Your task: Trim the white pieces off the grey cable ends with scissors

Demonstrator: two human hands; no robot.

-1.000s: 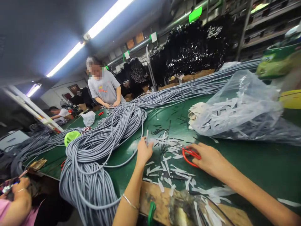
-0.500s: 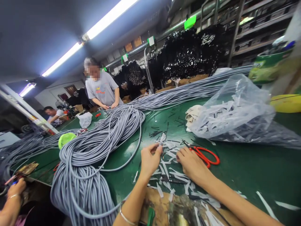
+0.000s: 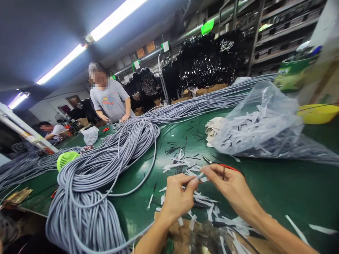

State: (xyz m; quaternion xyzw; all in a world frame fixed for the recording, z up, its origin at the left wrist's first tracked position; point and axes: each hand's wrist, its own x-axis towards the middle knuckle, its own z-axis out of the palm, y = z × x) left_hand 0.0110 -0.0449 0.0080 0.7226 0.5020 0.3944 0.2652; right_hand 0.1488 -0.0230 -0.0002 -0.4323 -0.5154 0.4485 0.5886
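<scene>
My left hand (image 3: 178, 196) is closed in a pinch on the end of a grey cable (image 3: 199, 175) above the green table (image 3: 278, 187). My right hand (image 3: 230, 185) meets it, thumb and fingers pinched at the cable's tip, with a thin dark wire strand (image 3: 224, 173) standing up between its fingers. Red-handled scissors (image 3: 228, 167) lie on the table just behind my right hand, mostly hidden by it. White and black insulation scraps (image 3: 182, 164) litter the table under and beyond both hands.
A big bundle of grey cable (image 3: 106, 165) runs across the left of the table. A clear bag of scraps (image 3: 262, 123) lies at the right, a yellow bowl (image 3: 316, 113) behind it. A standing person (image 3: 108, 97) handles cable at the far end. A green cap (image 3: 65, 159) sits at left.
My right hand left the red scissors on the table and came to my left hand. Both hands drew closer to me and now pinch the cable end together.
</scene>
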